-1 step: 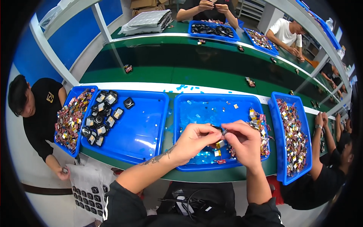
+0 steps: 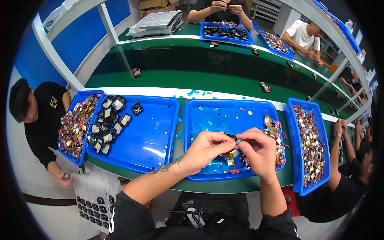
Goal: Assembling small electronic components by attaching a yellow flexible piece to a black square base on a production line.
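1. Centrally, a small black component (image 2: 233,137) with a gold-coloured flat piece (image 2: 233,155) hanging beneath it is pinched between the two hands, above the near edge of the middle blue tray (image 2: 212,116).
2. The left hand (image 2: 206,150) is closed, its thumb and forefinger clamped on the left end of the black component; a tattooed forearm is seen behind it.
3. The right hand (image 2: 260,152) is curled likewise, its fingertips (image 2: 245,141) nipped on the right end of the same component, so that the two hands are nearly touching.
4. A heap of small gold and silver parts (image 2: 276,136) is piled against the right wall of the middle tray, just beside the right hand; scraps of light blue film are scattered over the tray floor.
5. To the left, a second blue tray (image 2: 152,140) is set on the green bench (image 2: 180,76); black round modules (image 2: 108,124) are gathered in its far left corner.
6. A narrow tray at the left end (image 2: 82,96) is filled with mixed parts, and a person in a black shirt (image 2: 40,116) is seated beside it.
7. At the right edge, a long blue tray (image 2: 294,160) is packed with more small parts (image 2: 310,148).
8. Across the bench, other people (image 2: 224,10) are seated at further trays.
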`<action>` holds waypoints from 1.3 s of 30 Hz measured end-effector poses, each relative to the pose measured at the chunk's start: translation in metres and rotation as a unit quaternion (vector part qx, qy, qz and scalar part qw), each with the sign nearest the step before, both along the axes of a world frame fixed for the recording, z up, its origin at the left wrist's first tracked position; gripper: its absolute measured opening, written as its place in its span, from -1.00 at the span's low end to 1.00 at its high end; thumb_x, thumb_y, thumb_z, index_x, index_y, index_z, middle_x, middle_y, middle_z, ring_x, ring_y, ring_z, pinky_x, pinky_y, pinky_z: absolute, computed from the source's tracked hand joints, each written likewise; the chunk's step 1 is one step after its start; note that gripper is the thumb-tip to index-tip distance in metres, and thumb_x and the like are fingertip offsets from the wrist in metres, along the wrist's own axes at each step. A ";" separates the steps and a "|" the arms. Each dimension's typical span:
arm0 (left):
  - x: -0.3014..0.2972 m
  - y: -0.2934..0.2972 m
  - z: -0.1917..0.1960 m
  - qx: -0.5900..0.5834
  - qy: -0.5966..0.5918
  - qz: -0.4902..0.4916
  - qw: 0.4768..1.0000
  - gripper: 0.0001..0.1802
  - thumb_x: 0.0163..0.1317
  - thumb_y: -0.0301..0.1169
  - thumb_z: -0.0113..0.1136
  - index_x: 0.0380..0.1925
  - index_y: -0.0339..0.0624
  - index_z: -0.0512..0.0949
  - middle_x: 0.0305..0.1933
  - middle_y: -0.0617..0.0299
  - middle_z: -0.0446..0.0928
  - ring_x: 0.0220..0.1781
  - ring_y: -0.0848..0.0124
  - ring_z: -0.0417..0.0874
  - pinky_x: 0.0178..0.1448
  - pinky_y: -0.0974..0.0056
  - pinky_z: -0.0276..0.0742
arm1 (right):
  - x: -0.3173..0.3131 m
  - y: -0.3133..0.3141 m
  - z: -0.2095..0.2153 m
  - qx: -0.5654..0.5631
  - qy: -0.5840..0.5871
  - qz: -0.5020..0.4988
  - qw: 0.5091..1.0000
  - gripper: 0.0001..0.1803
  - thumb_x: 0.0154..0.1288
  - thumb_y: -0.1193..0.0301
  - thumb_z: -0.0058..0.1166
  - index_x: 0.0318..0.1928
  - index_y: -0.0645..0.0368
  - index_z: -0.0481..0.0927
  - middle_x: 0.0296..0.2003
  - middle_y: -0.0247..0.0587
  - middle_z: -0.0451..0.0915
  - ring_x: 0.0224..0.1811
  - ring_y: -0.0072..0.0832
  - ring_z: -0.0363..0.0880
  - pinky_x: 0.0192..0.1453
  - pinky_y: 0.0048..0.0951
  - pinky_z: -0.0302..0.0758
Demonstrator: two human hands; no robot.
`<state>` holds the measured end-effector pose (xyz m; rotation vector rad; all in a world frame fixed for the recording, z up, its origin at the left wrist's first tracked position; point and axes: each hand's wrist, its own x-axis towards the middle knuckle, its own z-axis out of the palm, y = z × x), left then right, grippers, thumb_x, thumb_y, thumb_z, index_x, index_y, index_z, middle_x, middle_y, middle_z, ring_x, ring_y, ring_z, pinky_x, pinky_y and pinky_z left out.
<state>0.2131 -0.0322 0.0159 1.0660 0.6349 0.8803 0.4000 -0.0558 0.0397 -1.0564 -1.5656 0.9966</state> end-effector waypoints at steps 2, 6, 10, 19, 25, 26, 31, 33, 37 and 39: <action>0.000 -0.002 -0.002 -0.019 0.000 -0.028 0.999 -0.78 0.37 -0.44 0.10 -0.14 -0.35 0.63 -0.11 0.18 0.63 -0.11 0.48 0.63 0.05 0.38 0.53 | 0.004 0.000 -0.010 0.000 0.128 0.026 0.991 -0.81 0.14 0.71 0.17 -0.20 0.33 0.60 -0.22 -0.16 0.57 -0.17 -0.50 0.57 -0.06 -0.53 0.53; 0.004 0.000 0.004 0.094 0.013 0.074 0.993 -0.67 0.40 -0.53 -0.01 0.13 -0.34 0.47 0.06 0.12 0.58 0.13 0.44 0.56 0.23 0.36 0.45 | 0.014 -0.014 -0.001 0.057 0.096 -0.054 0.992 -0.84 0.11 0.73 0.18 -0.28 0.33 0.55 -0.25 -0.10 0.58 -0.15 -0.45 0.57 -0.05 -0.52 0.52; 0.007 -0.006 0.007 0.128 0.005 0.126 0.984 -0.52 0.32 -0.67 -0.01 0.26 -0.32 0.33 0.14 0.05 0.54 0.20 0.40 0.52 0.33 0.30 0.38 | 0.007 -0.019 0.009 0.112 -0.100 -0.154 0.977 -0.86 0.06 0.71 0.24 -0.32 0.33 0.62 -0.38 -0.15 0.64 -0.39 -0.49 0.61 -0.29 -0.53 0.54; 0.002 -0.006 -0.004 0.067 0.000 0.046 0.997 -0.55 0.29 -0.65 0.08 0.20 -0.40 0.37 0.14 -0.01 0.53 0.17 0.35 0.56 0.27 0.30 0.46 | -0.018 -0.012 0.004 0.079 -0.159 -0.113 0.978 -0.88 0.10 0.66 0.24 -0.30 0.31 0.66 -0.44 -0.17 0.63 -0.52 -0.50 0.54 -0.44 -0.55 0.43; 0.004 -0.010 -0.001 0.078 -0.004 0.035 0.996 -0.56 0.33 -0.66 0.02 0.22 -0.40 0.38 0.15 0.00 0.52 0.18 0.34 0.56 0.28 0.27 0.49 | -0.021 -0.015 0.010 0.131 -0.153 -0.139 0.970 -0.88 0.12 0.68 0.21 -0.29 0.31 0.66 -0.49 -0.25 0.60 -0.60 -0.68 0.39 -0.55 -0.61 0.26; 0.005 -0.011 -0.001 0.094 -0.011 0.036 0.995 -0.57 0.33 -0.66 0.01 0.22 -0.41 0.38 0.15 0.00 0.51 0.18 0.33 0.55 0.28 0.26 0.50 | -0.021 -0.016 0.009 0.130 -0.154 -0.144 0.969 -0.88 0.12 0.68 0.21 -0.29 0.31 0.66 -0.49 -0.25 0.60 -0.60 -0.68 0.39 -0.55 -0.61 0.26; 0.007 -0.013 -0.008 0.094 -0.030 0.045 0.994 -0.56 0.34 -0.64 0.03 0.23 -0.37 0.39 0.14 0.02 0.53 0.16 0.36 0.56 0.25 0.29 0.50 | -0.023 -0.017 0.006 0.063 -0.075 -0.153 0.983 -0.91 0.13 0.66 0.23 -0.32 0.31 0.65 -0.56 -0.35 0.53 -0.62 -0.75 0.27 -0.57 -0.63 0.20; 0.007 -0.013 -0.009 0.096 -0.043 0.047 0.993 -0.56 0.34 -0.62 0.05 0.23 -0.33 0.41 0.12 0.04 0.54 0.14 0.40 0.56 0.24 0.34 0.49 | -0.023 -0.016 0.006 0.059 -0.076 -0.152 0.984 -0.92 0.13 0.65 0.24 -0.32 0.30 0.65 -0.56 -0.35 0.54 -0.62 -0.75 0.27 -0.57 -0.63 0.20; 0.006 -0.014 -0.005 0.116 0.001 0.050 0.992 -0.58 0.35 -0.66 0.00 0.21 -0.43 0.38 0.16 -0.02 0.50 0.16 0.32 0.56 0.22 0.26 0.55 | -0.021 -0.016 0.006 0.059 -0.085 -0.153 0.983 -0.91 0.10 0.63 0.27 -0.34 0.28 0.66 -0.55 -0.33 0.55 -0.63 -0.72 0.29 -0.56 -0.61 0.22; 0.006 -0.015 -0.006 0.113 0.003 0.049 0.992 -0.59 0.35 -0.66 0.00 0.21 -0.43 0.39 0.16 -0.02 0.51 0.16 0.32 0.56 0.22 0.27 0.56 | -0.021 -0.015 0.009 0.064 -0.100 -0.151 0.981 -0.90 0.07 0.62 0.28 -0.36 0.27 0.65 -0.55 -0.31 0.57 -0.63 -0.67 0.32 -0.55 -0.57 0.25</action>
